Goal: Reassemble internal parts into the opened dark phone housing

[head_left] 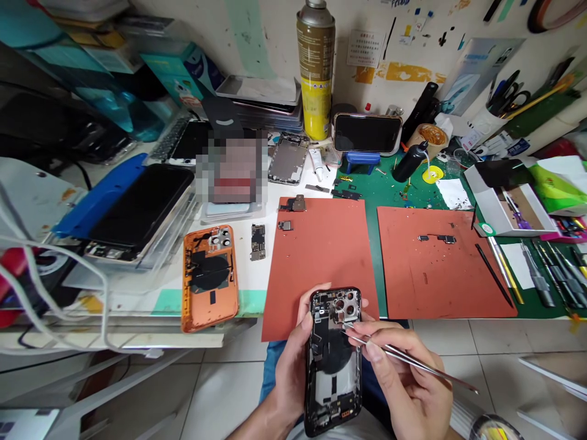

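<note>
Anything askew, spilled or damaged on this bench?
Two overhangs: the left red mat juts past the bench's front edge, unlike the right red mat, and the orange phone housing seems to poke over it too. No spill or clear breakage visible; fine damage can't be judged here.

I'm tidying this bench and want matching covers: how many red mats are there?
2. One red mat lies in the middle, partly hidden by the held phone shell; the other red mat lies to its right, past a strip of green.
</note>
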`<action>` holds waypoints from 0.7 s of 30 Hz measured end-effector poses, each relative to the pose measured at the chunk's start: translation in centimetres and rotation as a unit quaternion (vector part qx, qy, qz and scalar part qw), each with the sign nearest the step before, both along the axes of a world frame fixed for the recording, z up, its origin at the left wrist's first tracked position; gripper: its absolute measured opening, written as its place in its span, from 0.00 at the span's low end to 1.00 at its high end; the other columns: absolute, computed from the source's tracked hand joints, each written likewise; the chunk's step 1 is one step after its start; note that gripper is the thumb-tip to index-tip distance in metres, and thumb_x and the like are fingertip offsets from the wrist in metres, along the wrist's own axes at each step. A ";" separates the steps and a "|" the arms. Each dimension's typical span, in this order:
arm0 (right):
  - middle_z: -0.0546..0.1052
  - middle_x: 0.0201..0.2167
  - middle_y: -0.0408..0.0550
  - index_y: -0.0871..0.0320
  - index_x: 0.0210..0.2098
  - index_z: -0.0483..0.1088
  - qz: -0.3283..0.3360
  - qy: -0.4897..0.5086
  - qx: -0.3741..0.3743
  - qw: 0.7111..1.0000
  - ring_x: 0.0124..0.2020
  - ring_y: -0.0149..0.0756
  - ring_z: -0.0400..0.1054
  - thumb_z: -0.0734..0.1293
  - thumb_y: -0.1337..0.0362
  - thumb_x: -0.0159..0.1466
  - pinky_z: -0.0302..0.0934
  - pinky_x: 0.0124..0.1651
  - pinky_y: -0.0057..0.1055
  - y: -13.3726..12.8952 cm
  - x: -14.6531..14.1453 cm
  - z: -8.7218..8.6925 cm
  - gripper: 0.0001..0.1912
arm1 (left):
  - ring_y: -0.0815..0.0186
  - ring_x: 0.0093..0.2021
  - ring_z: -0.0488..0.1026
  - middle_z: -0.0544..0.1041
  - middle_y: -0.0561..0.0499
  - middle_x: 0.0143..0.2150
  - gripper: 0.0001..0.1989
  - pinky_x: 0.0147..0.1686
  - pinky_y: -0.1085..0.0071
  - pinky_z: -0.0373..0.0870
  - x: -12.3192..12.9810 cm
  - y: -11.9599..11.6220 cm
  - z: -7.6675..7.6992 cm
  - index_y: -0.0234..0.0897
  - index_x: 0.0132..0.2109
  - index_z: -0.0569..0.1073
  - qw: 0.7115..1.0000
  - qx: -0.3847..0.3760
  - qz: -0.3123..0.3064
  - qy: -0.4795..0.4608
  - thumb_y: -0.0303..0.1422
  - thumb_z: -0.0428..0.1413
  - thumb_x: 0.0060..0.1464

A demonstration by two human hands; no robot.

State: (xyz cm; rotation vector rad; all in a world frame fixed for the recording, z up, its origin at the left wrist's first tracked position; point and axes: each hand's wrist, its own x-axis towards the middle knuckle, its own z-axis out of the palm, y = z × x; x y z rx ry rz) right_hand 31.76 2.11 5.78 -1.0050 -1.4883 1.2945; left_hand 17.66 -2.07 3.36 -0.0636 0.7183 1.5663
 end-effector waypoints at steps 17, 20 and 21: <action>0.85 0.47 0.49 0.51 0.47 0.77 0.020 -0.042 0.044 0.998 0.46 0.38 0.84 0.67 0.71 0.74 0.78 0.58 0.37 0.3 -0.2 0.3 0.09 | 0.42 0.61 0.79 0.81 0.39 0.62 0.28 0.67 0.41 0.67 0.2 0.3 0.6 0.46 0.69 0.69 0.999 -0.035 0.017 -0.015 0.47 0.60 0.67; 0.86 0.47 0.50 0.52 0.47 0.78 0.015 -0.059 0.060 0.996 0.47 0.40 0.84 0.68 0.70 0.73 0.78 0.60 0.39 0.2 -0.3 0.5 0.08 | 0.42 0.61 0.79 0.80 0.39 0.63 0.27 0.67 0.41 0.66 0.2 0.4 0.8 0.46 0.69 0.69 0.999 -0.031 0.016 -0.014 0.47 0.58 0.67; 0.86 0.46 0.51 0.53 0.46 0.78 0.013 -0.061 0.061 0.996 0.48 0.41 0.84 0.69 0.70 0.73 0.78 0.60 0.40 0.2 -0.3 0.6 0.07 | 0.42 0.61 0.79 0.80 0.39 0.64 0.27 0.67 0.41 0.66 0.3 0.5 0.8 0.46 0.69 0.69 0.999 -0.028 0.014 -0.016 0.47 0.58 0.68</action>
